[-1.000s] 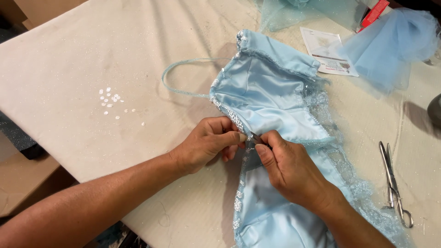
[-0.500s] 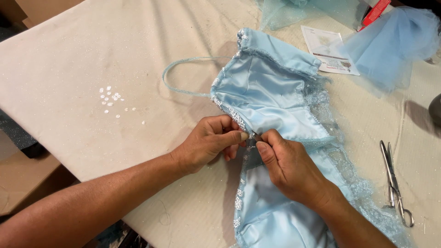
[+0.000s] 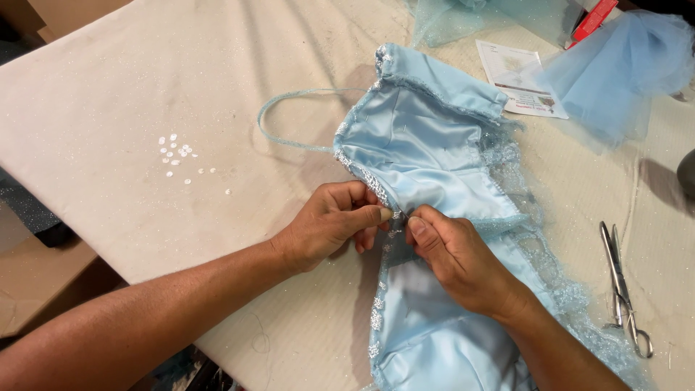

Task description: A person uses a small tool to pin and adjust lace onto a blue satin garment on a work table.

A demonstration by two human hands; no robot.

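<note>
- Pale blue satin bodice (image 3: 427,156) is lying inside-out on the cream work table (image 3: 181,87), right of the middle, with its lace hem trailing toward the near right.
- I am pinching its beaded edge (image 3: 362,181) with my left hand (image 3: 329,224), thumb pressing against curled fingers right at the seam.
- I am holding my right hand (image 3: 456,257) just beside it, thumb and forefinger closing on the same spot of trim, so the two sets of fingertips are almost touching.
- Whether a needle is sitting between my fingers I cannot tell; anything there is too small to see.
- A thin blue shoulder strap (image 3: 289,116) is looping out to the left of the bodice, lying flat on the table.
- A small scatter of white sequins (image 3: 177,153) is resting on the table, well to the left of my hands.
- Metal scissors (image 3: 622,289) are lying on the right, beyond the lace, apart from my right wrist.
- A printed card (image 3: 517,87) and a heap of blue tulle (image 3: 622,69) are sitting at the far right.
</note>
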